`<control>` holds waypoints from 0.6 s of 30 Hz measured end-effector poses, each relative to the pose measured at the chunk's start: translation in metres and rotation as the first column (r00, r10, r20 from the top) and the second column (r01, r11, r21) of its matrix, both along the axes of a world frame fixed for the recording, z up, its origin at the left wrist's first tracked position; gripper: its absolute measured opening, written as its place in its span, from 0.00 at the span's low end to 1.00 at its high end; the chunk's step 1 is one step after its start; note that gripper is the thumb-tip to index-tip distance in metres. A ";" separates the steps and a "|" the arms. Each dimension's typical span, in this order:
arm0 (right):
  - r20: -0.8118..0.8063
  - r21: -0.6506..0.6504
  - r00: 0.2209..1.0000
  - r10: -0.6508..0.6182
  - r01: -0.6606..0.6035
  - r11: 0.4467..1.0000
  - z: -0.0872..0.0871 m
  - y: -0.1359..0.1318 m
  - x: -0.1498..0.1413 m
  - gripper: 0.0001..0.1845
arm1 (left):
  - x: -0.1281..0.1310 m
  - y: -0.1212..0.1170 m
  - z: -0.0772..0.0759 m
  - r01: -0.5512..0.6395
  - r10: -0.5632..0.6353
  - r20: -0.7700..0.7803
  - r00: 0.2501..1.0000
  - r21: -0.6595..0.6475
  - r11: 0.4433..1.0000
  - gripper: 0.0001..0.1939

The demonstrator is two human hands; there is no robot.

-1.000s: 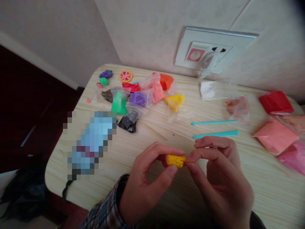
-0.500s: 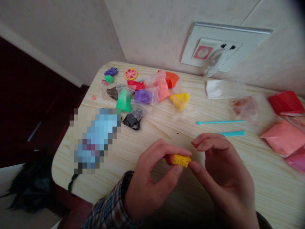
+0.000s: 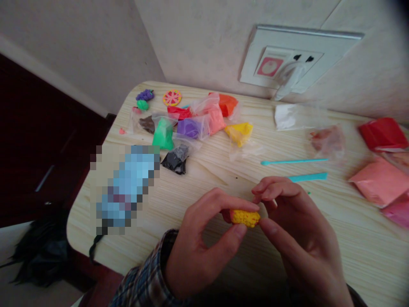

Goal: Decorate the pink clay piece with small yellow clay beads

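Note:
A small yellow clay lump [image 3: 245,217] with a red part behind it is pinched between the thumb and fingers of my left hand [image 3: 201,247], just above the near part of the pale wooden table [image 3: 198,179]. My right hand [image 3: 297,238] is curled beside it, with the thumb and fingertips pressing on the lump's right end. A plaid sleeve covers my left wrist.
Bags of coloured clay lie at the back left: green [image 3: 162,134], purple [image 3: 188,128], yellow [image 3: 239,133], orange [image 3: 227,104], black [image 3: 175,161]. Two teal tools [image 3: 294,161] lie behind my hands. Red [image 3: 382,134] and pink packets [image 3: 380,181] sit right. A wall socket [image 3: 287,64] is behind.
My right fingers have shifted slightly along the lump's right end, and both hands with the lump have drifted a little to the right. The camera view has shifted slightly.

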State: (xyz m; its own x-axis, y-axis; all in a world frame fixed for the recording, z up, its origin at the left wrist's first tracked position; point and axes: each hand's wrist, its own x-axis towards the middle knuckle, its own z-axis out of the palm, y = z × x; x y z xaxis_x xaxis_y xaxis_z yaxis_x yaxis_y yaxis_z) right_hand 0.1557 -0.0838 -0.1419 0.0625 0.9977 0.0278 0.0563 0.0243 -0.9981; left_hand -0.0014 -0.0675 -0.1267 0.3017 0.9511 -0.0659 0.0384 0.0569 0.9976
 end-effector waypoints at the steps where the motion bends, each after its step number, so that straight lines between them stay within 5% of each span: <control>1: 0.008 -0.004 1.000 -0.002 0.002 1.000 0.000 0.000 0.000 0.12 | 0.000 0.000 0.000 -0.001 0.001 0.000 1.000 0.006 1.000 0.07; 18: 0.091 0.031 0.996 -0.007 0.005 1.000 0.002 0.002 0.003 0.10 | -0.001 0.000 -0.001 0.002 0.002 -0.054 0.999 0.075 0.997 0.09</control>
State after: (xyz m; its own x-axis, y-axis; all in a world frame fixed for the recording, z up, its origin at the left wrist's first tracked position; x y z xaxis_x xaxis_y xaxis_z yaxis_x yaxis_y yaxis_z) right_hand 0.1592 -0.0822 -0.1398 0.0642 0.9959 0.0641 0.1473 0.0540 -0.9876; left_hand -0.0026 -0.0673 -0.1273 0.2997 0.9540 -0.0104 0.0922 -0.0181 0.9956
